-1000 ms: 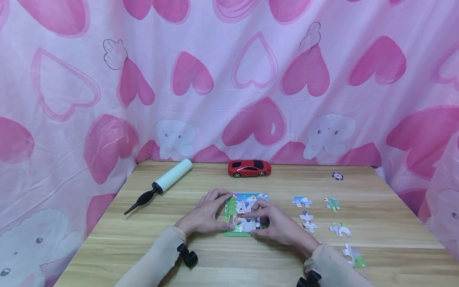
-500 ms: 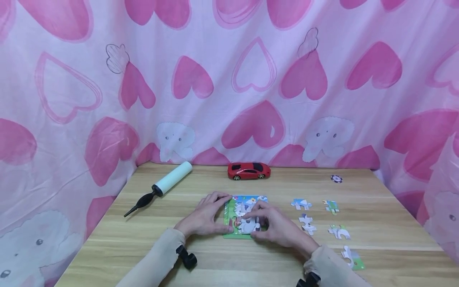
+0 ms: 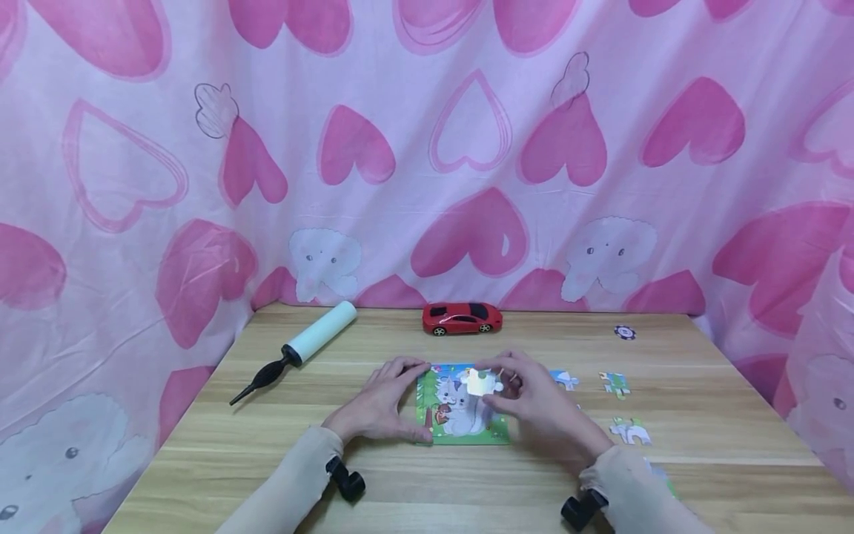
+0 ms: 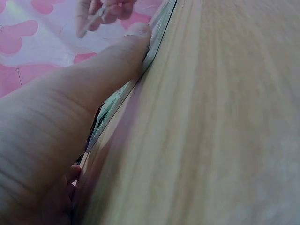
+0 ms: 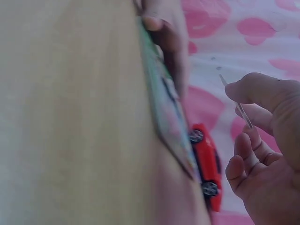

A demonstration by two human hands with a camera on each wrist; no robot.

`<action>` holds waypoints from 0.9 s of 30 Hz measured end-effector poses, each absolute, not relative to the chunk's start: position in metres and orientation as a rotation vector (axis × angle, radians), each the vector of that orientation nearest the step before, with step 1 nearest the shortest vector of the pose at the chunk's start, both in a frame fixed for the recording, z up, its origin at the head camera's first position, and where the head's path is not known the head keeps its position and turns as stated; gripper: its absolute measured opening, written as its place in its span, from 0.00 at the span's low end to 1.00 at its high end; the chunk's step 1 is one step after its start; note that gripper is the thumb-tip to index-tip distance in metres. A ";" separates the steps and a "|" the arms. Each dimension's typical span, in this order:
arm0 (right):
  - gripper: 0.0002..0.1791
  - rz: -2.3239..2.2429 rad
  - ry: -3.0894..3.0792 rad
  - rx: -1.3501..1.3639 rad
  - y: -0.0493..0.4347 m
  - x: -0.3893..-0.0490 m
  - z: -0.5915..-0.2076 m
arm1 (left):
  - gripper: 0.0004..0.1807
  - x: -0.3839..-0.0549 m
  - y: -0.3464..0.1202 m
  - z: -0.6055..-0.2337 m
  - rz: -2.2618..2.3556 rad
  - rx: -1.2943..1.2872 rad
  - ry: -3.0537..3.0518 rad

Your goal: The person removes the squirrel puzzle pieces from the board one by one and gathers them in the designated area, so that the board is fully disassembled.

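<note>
A jigsaw board (image 3: 494,436) with a cartoon animal picture lies flat on the table in the head view. My left hand (image 3: 380,404) rests along its left side, thumb near the lower left corner and fingertips at the upper left one. Above the board's upper right part, my right hand (image 3: 534,397) pinches a light puzzle piece (image 3: 482,382) between thumb and fingers. The right wrist view shows that piece (image 5: 242,108) edge-on, raised off the board. In the left wrist view my left thumb (image 4: 112,70) touches the board's edge.
Several loose puzzle pieces (image 3: 630,430) lie right of the board, some partly hidden by my right arm. Behind stand a red toy car (image 3: 462,320) and, at right, a chip-like disc (image 3: 625,332). A hand pump (image 3: 296,350) lies left. A pink curtain (image 3: 373,200) backs the table.
My right hand has lifted from the board and moved up and right, now with the puzzle piece plainly visible in its fingers. The left hand has stayed in place.
</note>
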State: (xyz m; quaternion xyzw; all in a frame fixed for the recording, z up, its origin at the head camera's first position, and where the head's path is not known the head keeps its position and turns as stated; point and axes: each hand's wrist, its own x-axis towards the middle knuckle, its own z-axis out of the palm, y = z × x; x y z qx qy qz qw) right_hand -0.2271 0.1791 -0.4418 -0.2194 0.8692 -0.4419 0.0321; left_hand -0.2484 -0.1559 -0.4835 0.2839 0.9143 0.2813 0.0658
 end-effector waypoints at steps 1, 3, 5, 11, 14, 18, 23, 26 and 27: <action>0.26 -1.377 2.694 -0.679 0.182 -0.228 -0.439 | 0.69 -0.248 -0.156 -0.483 0.850 0.857 2.757; 0.27 -1.396 2.743 -0.718 0.188 -0.231 -0.431 | 0.69 -0.247 -0.156 -0.482 0.853 0.856 2.754; 0.27 -1.403 2.791 -0.732 0.195 -0.233 -0.423 | 0.69 -0.247 -0.156 -0.481 0.854 0.855 2.750; 0.26 -1.400 2.890 -0.734 0.219 -0.230 -0.399 | 0.71 -0.246 -0.155 -0.481 0.841 0.851 2.755; 0.26 -1.409 2.922 -0.780 0.230 -0.227 -0.392 | 0.71 -0.246 -0.155 -0.481 0.838 0.842 2.753; 0.27 -1.395 2.945 -0.842 0.243 -0.222 -0.387 | 0.71 -0.246 -0.154 -0.480 0.839 0.834 2.750; 0.28 -1.364 2.959 -0.905 0.260 -0.212 -0.385 | 0.72 -0.245 -0.154 -0.480 0.839 0.834 2.754; 0.29 -1.368 2.968 -0.960 0.268 -0.206 -0.384 | 0.72 -0.245 -0.154 -0.481 0.845 0.825 2.758; 0.30 -1.373 2.971 -0.984 0.271 -0.204 -0.383 | 0.72 -0.245 -0.154 -0.481 0.847 0.823 2.759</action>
